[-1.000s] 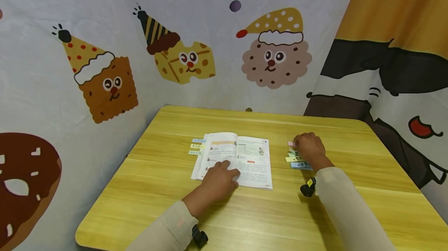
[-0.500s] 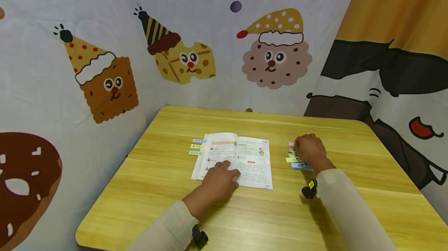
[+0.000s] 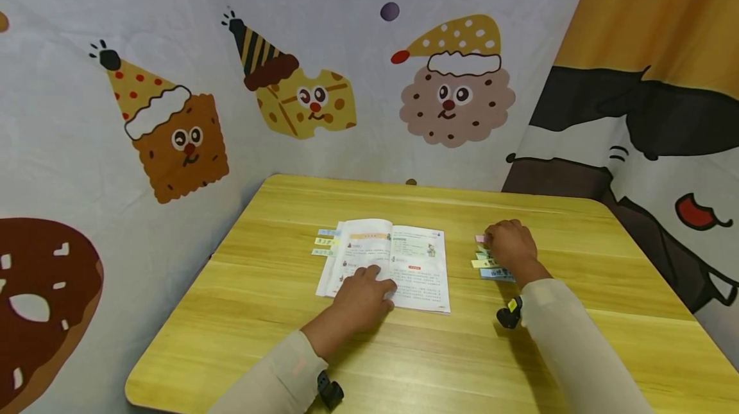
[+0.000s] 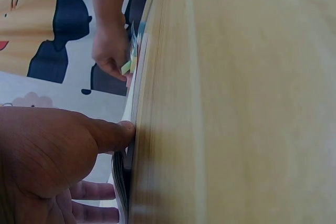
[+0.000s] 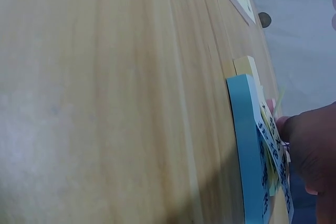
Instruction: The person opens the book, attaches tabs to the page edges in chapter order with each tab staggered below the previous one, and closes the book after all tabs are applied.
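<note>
An open printed book (image 3: 418,289) lies on the wooden table in the head view. My left hand (image 3: 360,298) rests across its lower middle with fingers spread, pressing the pages; the left wrist view shows the thumb (image 4: 118,135) at the book's edge. To the book's right is a row of sticky note pads: blue (image 3: 495,274), yellow (image 3: 484,264), green and pink. Over them bends my right hand (image 3: 510,247), fingers curled, its fingertips pinching at the pink sticky note (image 3: 480,238). The hand hides much of the pads. Handwritten strips (image 5: 270,129) lift above the blue pad in the right wrist view.
Blue (image 3: 329,232), yellow (image 3: 324,241) and green (image 3: 322,252) sticky tabs stick out from the book's left edge. The table (image 3: 242,330) meets a cartoon-printed cloth (image 3: 369,144) at the back and left. A camera is strapped at each wrist.
Almost nothing moves. The right hand and wrist shift very slightly over the sticky note pads; the left hand stays on the book.
</note>
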A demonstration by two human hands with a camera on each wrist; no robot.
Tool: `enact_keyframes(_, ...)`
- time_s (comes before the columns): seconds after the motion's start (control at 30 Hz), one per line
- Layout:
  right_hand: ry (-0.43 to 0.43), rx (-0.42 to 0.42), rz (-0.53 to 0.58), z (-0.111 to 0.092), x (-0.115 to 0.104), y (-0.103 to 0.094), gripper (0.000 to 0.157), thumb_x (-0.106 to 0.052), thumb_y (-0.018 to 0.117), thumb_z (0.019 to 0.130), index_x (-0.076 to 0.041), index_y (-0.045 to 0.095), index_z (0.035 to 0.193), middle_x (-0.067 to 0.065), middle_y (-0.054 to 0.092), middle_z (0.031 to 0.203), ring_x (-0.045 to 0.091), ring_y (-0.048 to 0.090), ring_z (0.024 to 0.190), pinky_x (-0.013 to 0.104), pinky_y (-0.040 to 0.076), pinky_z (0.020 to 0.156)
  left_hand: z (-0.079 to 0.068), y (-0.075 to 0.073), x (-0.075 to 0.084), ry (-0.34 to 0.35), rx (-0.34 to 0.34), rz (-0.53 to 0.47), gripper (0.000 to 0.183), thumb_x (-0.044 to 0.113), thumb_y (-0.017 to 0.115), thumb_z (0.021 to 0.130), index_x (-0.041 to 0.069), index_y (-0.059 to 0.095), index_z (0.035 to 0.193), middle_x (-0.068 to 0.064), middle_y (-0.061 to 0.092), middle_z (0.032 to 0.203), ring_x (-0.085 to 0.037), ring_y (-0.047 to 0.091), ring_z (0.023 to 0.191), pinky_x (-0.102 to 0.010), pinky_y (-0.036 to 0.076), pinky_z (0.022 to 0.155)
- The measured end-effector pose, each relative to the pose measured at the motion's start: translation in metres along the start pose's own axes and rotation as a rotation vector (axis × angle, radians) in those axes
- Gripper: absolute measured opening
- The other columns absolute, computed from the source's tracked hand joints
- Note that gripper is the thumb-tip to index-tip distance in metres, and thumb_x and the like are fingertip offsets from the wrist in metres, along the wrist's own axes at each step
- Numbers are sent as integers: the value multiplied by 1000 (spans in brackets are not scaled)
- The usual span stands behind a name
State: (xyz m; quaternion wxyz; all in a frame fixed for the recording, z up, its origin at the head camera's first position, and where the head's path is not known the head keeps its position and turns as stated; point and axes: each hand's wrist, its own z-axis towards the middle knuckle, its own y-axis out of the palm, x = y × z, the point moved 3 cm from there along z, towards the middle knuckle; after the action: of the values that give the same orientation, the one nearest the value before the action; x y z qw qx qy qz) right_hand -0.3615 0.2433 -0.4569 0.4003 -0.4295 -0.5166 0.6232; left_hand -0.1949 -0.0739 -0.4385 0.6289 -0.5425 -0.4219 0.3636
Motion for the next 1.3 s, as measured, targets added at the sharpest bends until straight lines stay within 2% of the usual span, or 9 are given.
enact_keyframes(0.13, 13, 18, 1, 1, -1, -1, 25, -21, 62, 92, -9, 68, 113, 11, 61, 106, 34, 49, 100, 52, 36, 90, 1, 1, 0, -1, 1, 1, 30, 38, 63, 88, 27, 67, 116, -11, 53, 126, -32, 50, 110, -45, 46, 77)
enact_keyframes(0.3, 54, -17, 50, 3, -3, -3, 29, -24, 61, 92, -7, 66, 115, 14, 64, 103, 38, 52, 97, 53, 40, 85, 2, 4, -1, -2, -4, 3, 30, 38, 63, 88, 29, 67, 116, -11, 53, 127, -32, 50, 111, -45, 46, 77)
enact_keyframes(0.43, 114, -55, 136, 3, -2, -4, 38, -24, 59, 93, -4, 57, 126, 20, 61, 111, 42, 53, 100, 53, 45, 79, 2, 4, -2, -1, -3, 3, 31, 39, 63, 88, 29, 66, 117, -11, 52, 127, -32, 49, 111, -46, 46, 77)
enact_keyframes(0.57, 147, -84, 196, 3, -1, -6, 38, -22, 58, 94, -2, 55, 127, 21, 59, 116, 40, 56, 100, 50, 47, 74, 2, 4, -2, 3, 4, 4, 31, 39, 63, 88, 29, 67, 116, -10, 53, 126, -31, 50, 110, -45, 46, 77)
enact_keyframes(0.8, 121, -112, 173, 5, -2, -4, 29, -20, 57, 95, -2, 64, 116, 18, 63, 110, 37, 58, 96, 49, 48, 76, 2, 5, -3, 0, 0, 1, 30, 39, 63, 88, 29, 67, 116, -10, 53, 126, -31, 50, 111, -45, 46, 77)
enact_keyframes(1.1, 139, -176, 188, 8, -3, 0, 25, -17, 53, 96, 0, 63, 112, 17, 62, 107, 34, 58, 93, 47, 48, 74, 1, 4, -3, -1, 10, -28, 29, 36, 63, 88, 29, 67, 115, -10, 53, 127, -32, 50, 110, -46, 46, 76)
enact_keyframes(1.2, 148, -191, 177, 9, -4, -3, 25, -16, 54, 96, 0, 64, 112, 17, 63, 106, 33, 60, 90, 45, 48, 71, 0, 4, -3, 1, 13, -29, 29, 36, 63, 87, 29, 67, 115, -10, 53, 126, -32, 50, 110, -45, 46, 76)
enact_keyframes(1.3, 163, -213, 159, 9, -7, -7, 32, -22, 53, 96, 3, 62, 114, 17, 64, 98, 28, 61, 80, 41, 47, 62, 0, 3, -3, 1, 11, -24, 29, 36, 63, 87, 29, 67, 115, -10, 53, 126, -32, 50, 111, -45, 46, 77)
